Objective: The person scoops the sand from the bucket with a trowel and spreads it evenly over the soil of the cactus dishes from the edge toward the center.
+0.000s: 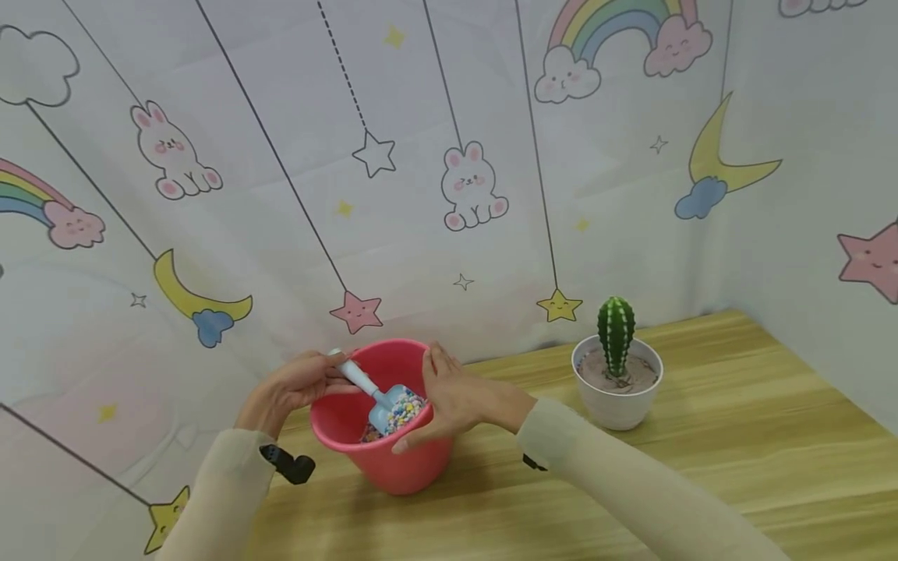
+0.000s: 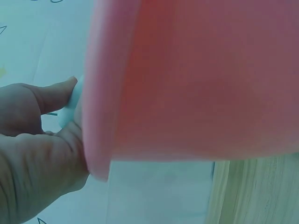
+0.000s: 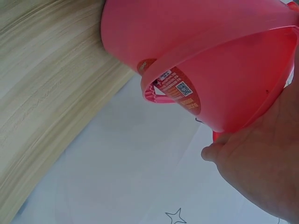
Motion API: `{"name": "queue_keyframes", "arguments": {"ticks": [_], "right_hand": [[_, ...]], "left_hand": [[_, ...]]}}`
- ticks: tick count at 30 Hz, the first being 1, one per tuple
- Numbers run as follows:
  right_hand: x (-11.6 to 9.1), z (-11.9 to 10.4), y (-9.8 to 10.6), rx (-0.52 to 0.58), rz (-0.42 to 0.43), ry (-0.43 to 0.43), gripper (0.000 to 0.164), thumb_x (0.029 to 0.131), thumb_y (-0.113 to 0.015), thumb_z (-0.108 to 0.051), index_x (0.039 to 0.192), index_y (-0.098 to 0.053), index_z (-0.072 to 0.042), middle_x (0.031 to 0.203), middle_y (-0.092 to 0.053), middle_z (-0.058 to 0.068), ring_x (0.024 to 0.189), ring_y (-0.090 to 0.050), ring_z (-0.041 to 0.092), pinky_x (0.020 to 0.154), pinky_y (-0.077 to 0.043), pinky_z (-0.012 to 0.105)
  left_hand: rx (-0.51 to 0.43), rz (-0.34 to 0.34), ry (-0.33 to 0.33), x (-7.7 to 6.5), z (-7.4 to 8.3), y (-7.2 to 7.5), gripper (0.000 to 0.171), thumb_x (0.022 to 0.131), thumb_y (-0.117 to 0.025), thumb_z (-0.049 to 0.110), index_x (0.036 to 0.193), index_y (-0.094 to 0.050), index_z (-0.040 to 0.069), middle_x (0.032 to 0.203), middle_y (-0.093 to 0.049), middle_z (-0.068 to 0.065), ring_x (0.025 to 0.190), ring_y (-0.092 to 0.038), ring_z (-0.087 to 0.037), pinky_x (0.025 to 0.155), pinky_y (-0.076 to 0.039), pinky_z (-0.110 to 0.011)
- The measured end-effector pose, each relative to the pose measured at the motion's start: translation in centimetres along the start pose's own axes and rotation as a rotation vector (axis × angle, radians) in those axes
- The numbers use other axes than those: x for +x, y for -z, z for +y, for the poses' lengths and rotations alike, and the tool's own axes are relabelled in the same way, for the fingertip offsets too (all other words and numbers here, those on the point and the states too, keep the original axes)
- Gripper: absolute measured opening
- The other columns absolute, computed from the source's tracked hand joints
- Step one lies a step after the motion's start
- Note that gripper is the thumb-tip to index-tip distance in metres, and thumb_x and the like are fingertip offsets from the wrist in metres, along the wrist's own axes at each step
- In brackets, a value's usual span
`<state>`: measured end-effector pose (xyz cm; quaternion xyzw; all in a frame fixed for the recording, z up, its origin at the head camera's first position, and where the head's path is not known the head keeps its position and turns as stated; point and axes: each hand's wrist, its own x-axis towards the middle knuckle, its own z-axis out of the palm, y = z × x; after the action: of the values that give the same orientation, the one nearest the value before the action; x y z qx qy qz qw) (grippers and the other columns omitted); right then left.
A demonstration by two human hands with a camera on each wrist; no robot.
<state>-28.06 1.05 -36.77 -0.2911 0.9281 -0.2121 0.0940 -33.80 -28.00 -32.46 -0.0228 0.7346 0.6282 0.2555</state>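
Observation:
In the head view, a red bucket (image 1: 403, 463) stands on the wooden table. My left hand (image 1: 298, 382) is at its left rim and grips the handle of a light blue scoop (image 1: 359, 379). The scoop slants down into the bucket, its blade loaded with small multicoloured beads (image 1: 405, 409). More beads lie at the bottom, partly hidden by the near rim. My right hand (image 1: 456, 397) holds the bucket's right rim, thumb toward the near side and fingers toward the far side. The left wrist view shows only a bit of the pale handle (image 2: 71, 107) beside the bucket wall.
A green cactus (image 1: 616, 335) in a white pot (image 1: 617, 405) stands on the table (image 1: 730, 421) right of the bucket. A white cloth (image 1: 295, 93) with cartoon prints hangs close behind. The bucket's carrying handle (image 3: 161, 72) hangs against its side by a label.

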Motion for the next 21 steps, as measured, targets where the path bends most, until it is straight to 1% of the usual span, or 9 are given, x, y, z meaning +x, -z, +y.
{"name": "queue_keyframes", "arguments": {"ticks": [3,6,11,14,18,21], "right_hand": [[-0.03,0.0,0.0,0.004,0.001,-0.004,0.143,0.073,-0.074,-0.082,0.169,0.0,-0.006,0.178,0.002,0.012,0.165,-0.011,0.033,0.118,-0.052,0.052],[-0.08,-0.03,0.03,0.008,0.004,-0.003,0.143,0.073,-0.074,-0.082,0.169,0.001,-0.006,0.178,0.002,0.012,0.166,-0.009,0.033,0.121,-0.048,0.053],[-0.05,-0.07,-0.07,0.023,0.011,0.0,0.144,0.073,-0.075,-0.082,0.169,0.003,-0.006,0.178,0.002,0.012,0.166,-0.008,0.034,0.122,-0.046,0.054],[-0.16,-0.06,-0.09,0.019,0.014,-0.003,0.145,0.073,-0.074,-0.082,0.168,0.004,-0.007,0.179,0.003,0.012,0.166,-0.006,0.033,0.124,-0.044,0.053],[-0.29,-0.04,-0.13,0.017,0.013,-0.006,0.145,0.073,-0.074,-0.083,0.169,0.004,-0.007,0.179,0.005,0.012,0.167,-0.004,0.033,0.127,-0.04,0.053],[-0.24,-0.03,-0.27,0.028,0.014,-0.007,0.145,0.073,-0.074,-0.083,0.169,0.004,-0.007,0.179,0.006,0.012,0.167,-0.004,0.034,0.125,-0.042,0.054]], "left_hand": [[-0.053,0.01,-0.013,-0.29,-0.17,0.03,0.056,0.114,-0.045,0.024,0.16,-0.031,-0.005,0.103,-0.079,-0.01,0.096,-0.082,-0.026,0.093,-0.064,-0.041],[-0.102,0.036,-0.018,-0.41,-0.28,0.18,0.057,0.113,-0.047,0.025,0.16,-0.031,-0.003,0.102,-0.08,-0.01,0.095,-0.082,-0.027,0.094,-0.063,-0.041],[-0.179,0.064,-0.017,-0.58,-0.52,0.53,0.06,0.112,-0.051,0.027,0.16,-0.031,-0.001,0.1,-0.08,-0.011,0.094,-0.082,-0.028,0.091,-0.065,-0.039],[-0.224,0.068,-0.016,-0.66,-0.7,0.64,0.057,0.11,-0.054,0.028,0.157,-0.035,0.0,0.101,-0.08,-0.011,0.094,-0.082,-0.029,0.089,-0.065,-0.038],[-0.272,0.078,-0.036,-0.78,-0.91,0.72,0.037,0.111,-0.053,0.026,0.14,-0.049,0.004,0.1,-0.08,-0.012,0.093,-0.082,-0.03,0.089,-0.065,-0.039],[-0.3,0.091,-0.059,-0.98,-1.04,0.81,0.025,0.111,-0.051,0.026,0.126,-0.056,0.007,0.099,-0.08,-0.012,0.092,-0.082,-0.029,0.091,-0.064,-0.042]]}}
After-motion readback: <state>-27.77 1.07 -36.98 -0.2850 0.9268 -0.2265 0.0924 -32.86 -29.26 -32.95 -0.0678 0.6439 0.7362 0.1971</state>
